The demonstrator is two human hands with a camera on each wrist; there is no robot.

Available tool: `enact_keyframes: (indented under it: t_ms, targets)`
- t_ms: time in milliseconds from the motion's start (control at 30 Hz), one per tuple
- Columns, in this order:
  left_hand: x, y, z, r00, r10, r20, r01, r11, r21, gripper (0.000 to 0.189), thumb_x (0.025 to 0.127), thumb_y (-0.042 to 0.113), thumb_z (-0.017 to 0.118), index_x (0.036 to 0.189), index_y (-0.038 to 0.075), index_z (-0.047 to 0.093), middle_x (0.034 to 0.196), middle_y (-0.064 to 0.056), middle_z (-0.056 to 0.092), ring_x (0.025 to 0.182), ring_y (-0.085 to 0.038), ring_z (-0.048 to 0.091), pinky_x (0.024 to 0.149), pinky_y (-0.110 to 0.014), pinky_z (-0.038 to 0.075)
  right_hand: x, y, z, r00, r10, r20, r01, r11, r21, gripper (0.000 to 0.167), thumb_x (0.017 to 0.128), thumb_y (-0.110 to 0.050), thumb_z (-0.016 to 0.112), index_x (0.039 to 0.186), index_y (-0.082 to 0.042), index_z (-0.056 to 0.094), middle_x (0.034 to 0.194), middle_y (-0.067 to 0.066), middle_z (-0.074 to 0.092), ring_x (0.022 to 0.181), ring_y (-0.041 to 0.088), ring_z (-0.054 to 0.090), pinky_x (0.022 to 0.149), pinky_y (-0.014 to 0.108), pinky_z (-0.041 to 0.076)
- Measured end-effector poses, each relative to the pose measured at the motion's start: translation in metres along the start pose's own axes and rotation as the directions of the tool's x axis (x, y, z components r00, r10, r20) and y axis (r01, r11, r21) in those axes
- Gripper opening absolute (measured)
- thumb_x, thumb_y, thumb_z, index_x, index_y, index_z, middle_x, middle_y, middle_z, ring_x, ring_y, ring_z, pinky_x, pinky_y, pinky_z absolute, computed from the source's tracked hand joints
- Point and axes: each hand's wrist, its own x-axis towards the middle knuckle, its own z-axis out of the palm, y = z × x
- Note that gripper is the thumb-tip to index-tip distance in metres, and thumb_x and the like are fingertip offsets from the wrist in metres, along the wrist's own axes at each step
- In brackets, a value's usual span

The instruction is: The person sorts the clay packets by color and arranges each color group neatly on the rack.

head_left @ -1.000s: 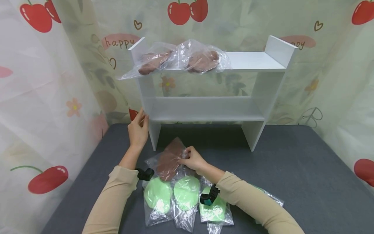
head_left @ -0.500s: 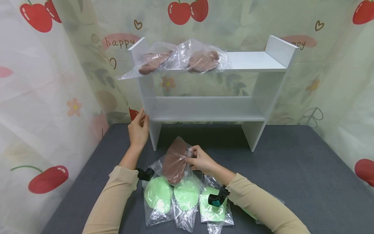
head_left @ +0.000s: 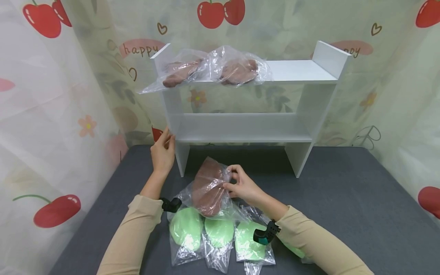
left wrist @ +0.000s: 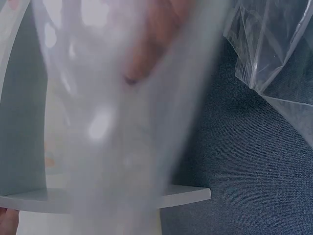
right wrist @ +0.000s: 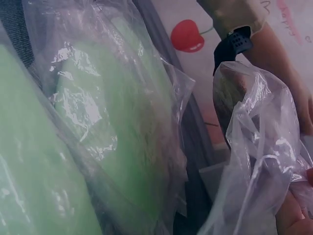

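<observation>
In the head view, my right hand (head_left: 245, 186) pinches the gathered plastic of a clear bag with a flat brown piece (head_left: 207, 187) inside, raised over the table. The same clear bag (right wrist: 264, 127) hangs at the right of the right wrist view, and a blurred stretch of plastic (left wrist: 107, 122) fills the middle of the left wrist view. My left hand (head_left: 162, 152) touches the outer left side of the white shelf (head_left: 240, 128), fingers pointing up. Below the brown piece lie several clear bags with light green pieces (head_left: 186, 228); the right forearm partly covers one.
Two clear bags with brown pieces (head_left: 238, 71) lie on the shelf's top board, towards the left; one overhangs its left end. The shelf stands at the back of the dark grey table (head_left: 347, 198). A printed curtain (head_left: 261, 34) surrounds the table's back and sides.
My right hand has moved rightwards and slightly up, carrying the bagged brown piece, which now spreads wider. My left hand stays at the shelf's side.
</observation>
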Motion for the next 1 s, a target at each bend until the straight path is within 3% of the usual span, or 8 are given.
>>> enact_keyframes:
  t_ms: [133,200,367,467,700,900,1000]
  targets:
    - [0.000,0.000,0.000,1.000,0.002,0.001,-0.002,1.000,0.000,0.042,0.096,0.012,0.052,0.138,0.012,0.047,0.132,-0.016,0.056,0.110,-0.032,0.062,0.088,-0.045,0.053,-0.006,-0.006,-0.005,0.998,-0.056,0.014,0.057,0.997,-0.048,0.064,0.093,-0.003,0.053,0.143,-0.021,0.017,0.111,0.019,0.047,0.063,0.011,0.058,0.070,0.031,0.055]
    - [0.000,0.000,0.000,1.000,0.003,0.001,-0.003,1.000,0.000,0.042,0.096,0.012,0.052,0.138,0.011,0.047,0.132,-0.016,0.055,0.110,-0.032,0.062,0.088,-0.045,0.053,-0.009,-0.008,-0.008,0.996,-0.084,0.032,0.086,0.995,-0.049,0.068,0.093,-0.003,0.053,0.146,-0.026,0.017,0.112,0.021,0.046,0.062,0.013,0.058,0.067,0.030,0.055]
    - [0.000,0.000,0.000,1.000,0.014,-0.002,-0.014,1.000,0.004,0.042,0.096,0.012,0.052,0.137,0.010,0.047,0.131,-0.017,0.055,0.109,-0.033,0.063,0.087,-0.046,0.053,-0.017,-0.013,-0.013,0.986,-0.142,0.083,0.148,0.986,-0.070,0.052,0.095,-0.003,0.049,0.143,-0.014,0.033,0.144,0.020,0.029,0.067,0.006,0.055,0.068,0.027,0.052]
    - [0.000,-0.001,0.000,1.000,0.015,-0.001,-0.015,1.000,0.007,0.042,0.096,0.012,0.052,0.137,0.009,0.047,0.131,-0.018,0.056,0.108,-0.033,0.063,0.087,-0.046,0.053,-0.020,-0.016,-0.017,0.985,-0.153,0.085,0.161,0.981,-0.106,0.045,0.095,-0.004,0.049,0.140,-0.007,0.040,0.150,0.015,0.025,0.059,0.005,0.048,0.069,0.026,0.050]
    - [0.000,-0.001,0.000,1.000,0.010,0.005,-0.010,1.000,0.007,0.042,0.096,0.012,0.052,0.138,0.011,0.047,0.133,-0.017,0.054,0.109,-0.033,0.063,0.088,-0.046,0.053,-0.029,-0.025,-0.025,0.989,-0.143,0.043,0.148,0.981,-0.125,0.043,0.095,-0.005,0.047,0.137,-0.010,0.043,0.147,0.013,0.030,0.068,0.006,0.055,0.074,0.031,0.052]
    - [0.001,-0.001,0.000,1.000,0.014,0.000,-0.014,1.000,0.006,0.042,0.096,0.012,0.052,0.138,0.011,0.047,0.133,-0.016,0.054,0.109,-0.032,0.063,0.087,-0.046,0.053,-0.036,-0.034,-0.031,0.984,-0.180,0.005,0.180,0.980,-0.081,0.041,0.095,-0.002,0.046,0.135,-0.008,0.043,0.133,0.008,0.038,0.052,0.006,0.038,0.063,0.024,0.044]
    - [0.001,-0.001,0.000,1.000,0.017,-0.003,-0.017,1.000,0.006,0.042,0.095,0.012,0.053,0.137,0.011,0.048,0.133,-0.016,0.054,0.109,-0.032,0.063,0.087,-0.046,0.053,-0.039,-0.039,-0.034,0.979,-0.203,-0.006,0.202,0.978,-0.056,0.041,0.095,-0.003,0.048,0.136,-0.006,0.041,0.131,0.003,0.038,0.055,0.004,0.042,0.062,0.022,0.044]
